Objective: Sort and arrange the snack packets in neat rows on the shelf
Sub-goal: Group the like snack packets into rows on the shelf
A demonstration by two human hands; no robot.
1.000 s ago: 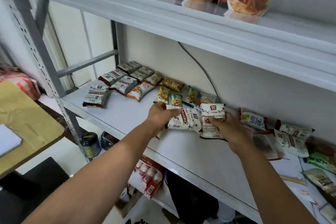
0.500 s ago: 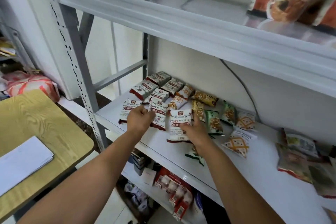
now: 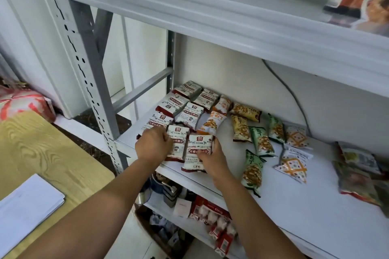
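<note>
Left packet (image 3: 178, 143) and right packet (image 3: 197, 150), both white-red, now sit front-left on the shelf (image 3: 294, 206), shifted over from mid-shelf. Left hand (image 3: 153, 146) fingers curl on left packet's edge; right hand (image 3: 212, 159) pinches right packet. Packets touch, just before sorted rows (image 3: 190, 111).

The widest bare stretch of shelf (image 3: 305, 216) is at the front right, open to the near edge. White packets (image 3: 190, 111) crowd the back left corner. The left hand (image 3: 153, 145) gripping the left packet (image 3: 181, 143) and the right hand (image 3: 212, 160) gripping the right packet (image 3: 196, 145) fill the front left. Green packets (image 3: 261, 141) leave narrow lanes mid-shelf. A blurred pile (image 3: 357, 174), perhaps several bags, blocks the far right. The upper shelf (image 3: 231, 17) caps headroom (a cable (image 3: 294, 100) hugs the back wall).
</note>
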